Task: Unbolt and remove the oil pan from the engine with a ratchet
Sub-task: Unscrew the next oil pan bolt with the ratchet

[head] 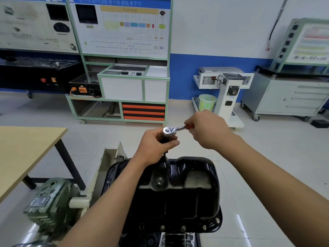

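The black oil pan (179, 198) sits upside up on the engine in the lower middle of the view, with several bolts along its near flange (204, 227). A drain plug (159, 181) shows on its top. A chrome ratchet (170, 130) stands over the pan's far edge on a dark extension running down to the flange. My left hand (156, 145) grips the extension just under the ratchet head. My right hand (206, 129) holds the ratchet's red and black handle out to the right.
A wooden table (26, 154) stands at the left. A green gearbox (51, 200) on the engine stand is at lower left. Training cabinets (124, 82), a white stand (226, 93) and a grey drawer cart (288, 97) line the far wall across open tiled floor.
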The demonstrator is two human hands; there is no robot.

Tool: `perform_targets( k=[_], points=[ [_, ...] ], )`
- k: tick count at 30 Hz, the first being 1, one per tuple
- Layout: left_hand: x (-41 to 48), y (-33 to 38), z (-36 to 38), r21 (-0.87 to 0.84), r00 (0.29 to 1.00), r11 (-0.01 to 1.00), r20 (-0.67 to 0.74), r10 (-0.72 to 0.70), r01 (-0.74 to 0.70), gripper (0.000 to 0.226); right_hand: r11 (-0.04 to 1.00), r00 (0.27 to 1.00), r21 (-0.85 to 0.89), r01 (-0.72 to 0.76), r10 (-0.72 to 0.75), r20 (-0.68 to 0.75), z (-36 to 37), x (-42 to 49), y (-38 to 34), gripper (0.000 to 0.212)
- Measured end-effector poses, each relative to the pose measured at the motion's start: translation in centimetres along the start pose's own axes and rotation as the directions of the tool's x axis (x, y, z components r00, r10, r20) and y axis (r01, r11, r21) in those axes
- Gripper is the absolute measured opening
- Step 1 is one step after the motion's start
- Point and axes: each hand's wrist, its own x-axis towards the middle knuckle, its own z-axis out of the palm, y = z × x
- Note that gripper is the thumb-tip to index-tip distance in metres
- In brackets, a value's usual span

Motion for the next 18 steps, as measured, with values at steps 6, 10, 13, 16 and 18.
perform_targets(
  k=[6, 10, 13, 16, 18],
  points=[
    [-0.1, 0.4, -0.5, -0.153, 1.0, 0.988, 0.014, 0.008, -0.006, 0.028, 0.98, 0.98, 0.059, 0.188, -0.184, -0.072, 1.8, 3.5, -0.2, 0.036],
    [0.1, 0.3, -0.4, -0.153, 1.0, 0.988, 0.015, 0.006, -0.004, 0.025, 0.973, 0.973, 0.087, 0.214, -0.205, -0.103, 2.4, 4.0, 0.0, 0.04],
    [0.1, 0.2, -0.3, -0.151, 1.0, 0.989, 0.001, -0.005, 0.005, 0.018, 0.98, 0.978, 0.057, 0.192, -0.186, -0.091, 2.3, 3.3, 0.4, 0.033],
    [0.2, 0.0, -0.3, -0.155, 0.999, 0.988, -0.032, -0.001, -0.004, 0.013, 0.993, 0.992, -0.03, 0.112, -0.114, -0.058, 1.4, 1.9, 0.6, 0.022],
    [0.3, -0.1, -0.2, -0.153, 0.999, 0.988, -0.046, 0.003, -0.01, 0.012, 0.992, 0.996, -0.101, 0.081, -0.084, -0.027, 0.6, 0.7, 0.5, 0.016]
  ],
)
